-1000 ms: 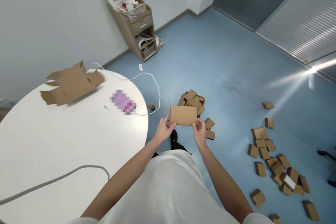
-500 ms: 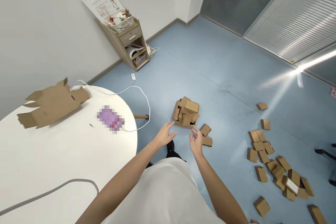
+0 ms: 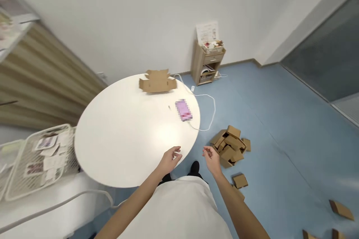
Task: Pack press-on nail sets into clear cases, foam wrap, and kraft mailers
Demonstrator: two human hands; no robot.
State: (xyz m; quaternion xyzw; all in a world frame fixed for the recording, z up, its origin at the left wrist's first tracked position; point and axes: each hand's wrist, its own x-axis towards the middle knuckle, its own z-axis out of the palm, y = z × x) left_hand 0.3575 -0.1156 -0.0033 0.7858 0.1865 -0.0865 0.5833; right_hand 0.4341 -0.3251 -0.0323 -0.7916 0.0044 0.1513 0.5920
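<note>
My left hand [image 3: 169,160] is in the air over the near right edge of the white round table [image 3: 120,127], open and empty, its thumb apart from the fingers. To its right, my right hand [image 3: 212,160] is held up with loosely bent fingers, nothing visible in them. Beyond the right hand, on the floor, a cardboard box [image 3: 217,137] is heaped with small brown cartons [image 3: 235,142]. An unfolded cardboard piece [image 3: 157,83] lies at the table's far edge. Near the table's right side is a blurred-out purple phone-like object [image 3: 183,110] with a white cable.
Loose small cartons [image 3: 239,180] lie on the blue floor near my right forearm, others [image 3: 341,209] farther right. A wooden cabinet [image 3: 209,61] with a basket on top stands by the wall. White baskets [image 3: 40,164] sit left of the table. The cable [image 3: 214,110] loops onto the floor.
My view has swung left toward the table, so the heaped box now appears right of my hands. Both hands stay raised and empty; the left has come over the table's edge.
</note>
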